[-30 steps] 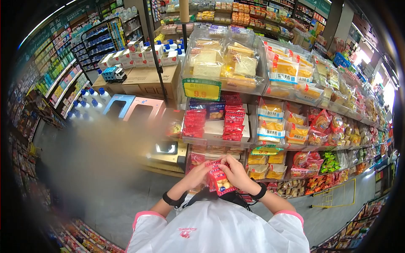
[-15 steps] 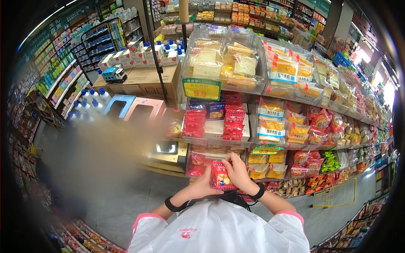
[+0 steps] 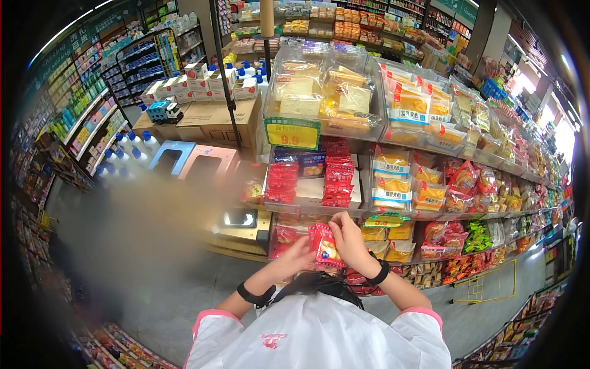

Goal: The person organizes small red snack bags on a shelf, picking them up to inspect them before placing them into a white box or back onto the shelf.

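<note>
A small red snack packet (image 3: pixel 326 247) with pale round biscuits pictured on it is between my two hands, in front of my chest. My right hand (image 3: pixel 351 247) is closed on its upper right side, the thumb and fingers pinching near the edge. On the other side, my left hand (image 3: pixel 292 259) has its fingers at the packet's left edge; some of them are hidden behind it. Just beyond my hands, similar red packets (image 3: pixel 339 181) stand in stacks in a clear shelf bin, with a dark blue packet (image 3: pixel 313 163) at the back.
Bagged bread (image 3: pixel 300 92) fills the top bins, above a yellow-green price tag (image 3: pixel 292 133). Filled bread packs (image 3: pixel 392 178) sit to the right. Boxes (image 3: pixel 212 165) and white bottles (image 3: pixel 149 142) stand at left. A yellow wire frame (image 3: pixel 485 286) is on the floor. A blur covers the lower left.
The packet has tilted and risen slightly, moving a little right with my right hand. My left hand has shifted up, its grip looser around the left edge.
</note>
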`<state>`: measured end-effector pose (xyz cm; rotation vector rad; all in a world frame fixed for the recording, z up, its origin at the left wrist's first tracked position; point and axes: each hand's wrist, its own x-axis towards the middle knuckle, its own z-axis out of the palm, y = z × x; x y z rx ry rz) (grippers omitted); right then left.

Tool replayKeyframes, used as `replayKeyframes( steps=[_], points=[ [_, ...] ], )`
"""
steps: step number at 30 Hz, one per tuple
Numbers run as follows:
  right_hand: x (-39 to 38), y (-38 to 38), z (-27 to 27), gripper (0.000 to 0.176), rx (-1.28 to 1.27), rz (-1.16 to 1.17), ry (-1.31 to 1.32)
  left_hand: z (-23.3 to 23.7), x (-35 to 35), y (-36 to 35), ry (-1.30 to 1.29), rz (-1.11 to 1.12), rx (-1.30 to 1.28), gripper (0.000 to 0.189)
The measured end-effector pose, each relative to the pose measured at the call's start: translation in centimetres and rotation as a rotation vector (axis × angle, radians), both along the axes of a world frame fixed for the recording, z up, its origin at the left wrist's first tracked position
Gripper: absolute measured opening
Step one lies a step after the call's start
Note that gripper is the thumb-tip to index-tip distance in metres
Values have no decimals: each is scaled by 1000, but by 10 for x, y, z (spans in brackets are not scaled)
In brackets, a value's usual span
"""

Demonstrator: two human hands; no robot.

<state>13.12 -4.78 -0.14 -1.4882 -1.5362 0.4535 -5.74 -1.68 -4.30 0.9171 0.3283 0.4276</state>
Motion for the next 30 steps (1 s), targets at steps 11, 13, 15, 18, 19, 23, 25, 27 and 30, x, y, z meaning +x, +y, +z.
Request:
replayKeyframes(
  steps=[11, 13, 15, 18, 19, 23, 25, 27, 30],
  points=[
    [1, 39, 20, 19, 66, 127, -222, 20, 21, 34, 151, 220, 289, 61],
    [13, 45, 41, 31, -41, 327, -218, 27, 19, 43, 252, 296, 539, 61],
    [26, 56, 62, 59, -236, 506, -299, 34, 19, 50, 340, 365, 677, 62],
    [35, 75, 74, 66, -225, 583, -377, 28, 27, 66, 351, 467, 764, 63],
    [39, 86, 73, 71, -203, 603, -401, 30, 32, 69, 367, 526, 772, 62],
    [46, 121, 82, 64, -197, 622, -441, 38, 46, 85, 417, 687, 867, 61],
    [50, 139, 79, 60, -174, 619, -460, 40, 51, 90, 471, 815, 955, 62],
    [49, 149, 82, 59, -283, 606, -285, 41, 54, 95, 493, 917, 1003, 62],
    [55, 164, 68, 52, -293, 534, -174, 40, 52, 99, 530, 1065, 1108, 57]
  ],
)
